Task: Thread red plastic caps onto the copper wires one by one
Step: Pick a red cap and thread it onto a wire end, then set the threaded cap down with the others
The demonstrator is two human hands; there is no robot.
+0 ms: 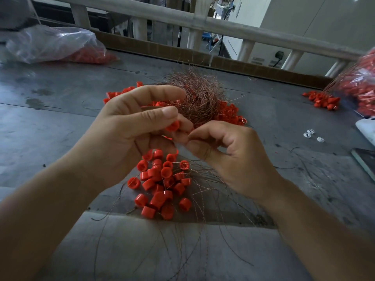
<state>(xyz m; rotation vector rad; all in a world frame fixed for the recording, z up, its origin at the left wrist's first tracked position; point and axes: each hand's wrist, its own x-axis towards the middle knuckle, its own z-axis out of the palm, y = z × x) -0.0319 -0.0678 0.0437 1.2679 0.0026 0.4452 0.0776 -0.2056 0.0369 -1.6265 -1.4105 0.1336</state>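
Left hand [129, 126] fingers grip one red cap [172, 126]; right hand [229, 157] fingers pinch a fine copper wire [191, 129] beside it; threaded caps [162, 183] lie on the counter [60, 122] below.

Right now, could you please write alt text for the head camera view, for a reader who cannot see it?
A left hand pinches a red cap while the right hand pinches what seems a thin wire beside it. Below lies a pile of red caps on a grey table, a tangle of copper wire behind, bags of caps at both far sides.
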